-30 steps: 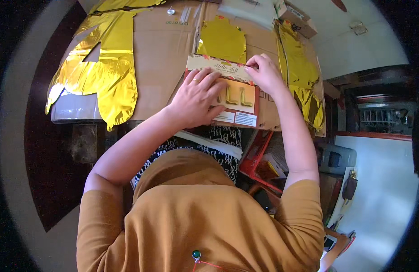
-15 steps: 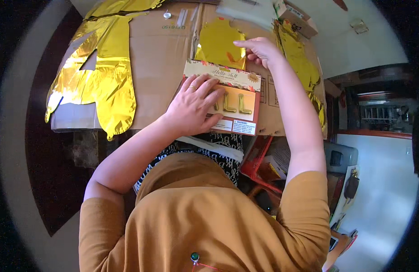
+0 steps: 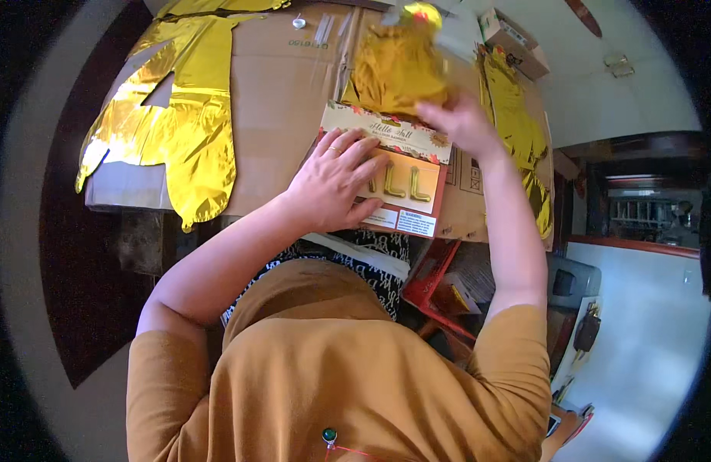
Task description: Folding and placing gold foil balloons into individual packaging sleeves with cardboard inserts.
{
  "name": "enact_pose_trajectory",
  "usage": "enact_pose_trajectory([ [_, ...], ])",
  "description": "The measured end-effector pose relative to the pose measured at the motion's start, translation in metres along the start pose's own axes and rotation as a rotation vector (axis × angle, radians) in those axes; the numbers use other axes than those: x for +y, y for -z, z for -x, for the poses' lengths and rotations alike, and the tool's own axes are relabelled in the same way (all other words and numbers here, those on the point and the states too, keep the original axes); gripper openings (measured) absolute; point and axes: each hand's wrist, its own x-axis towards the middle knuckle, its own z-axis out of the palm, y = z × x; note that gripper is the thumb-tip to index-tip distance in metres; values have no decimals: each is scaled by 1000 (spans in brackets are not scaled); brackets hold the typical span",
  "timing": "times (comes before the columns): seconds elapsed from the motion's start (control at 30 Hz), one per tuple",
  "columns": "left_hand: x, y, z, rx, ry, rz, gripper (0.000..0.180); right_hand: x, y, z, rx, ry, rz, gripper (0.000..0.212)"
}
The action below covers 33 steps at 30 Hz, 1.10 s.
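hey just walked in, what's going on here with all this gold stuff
Someone in a brown top is handling gold foil and its packaging on a sheet of cardboard. The left hand rests spread on a flat package. The right hand, blurred, is at the near edge of a crumpled gold foil piece; its grip is unclear. A flat foil balloon lies to the left, with more gold foil to the right.
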Motion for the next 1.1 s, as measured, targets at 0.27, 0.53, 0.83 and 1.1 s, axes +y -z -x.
enact_pose_trajectory([
  [0.27,6,7,4,42,32,-144,65,29,-33,57,-108,584,751,44],
  [0.53,-47,57,-9,250,121,171,44,22,-34,62,-126,519,694,39],
  [0.83,-45,-3,-21,-135,-132,-288,74,-18,-7,54,-212,61,304,44],
  [1.1,-42,-3,-16,-125,-132,-324,79,18,-102,57,64,9,981,88],
])
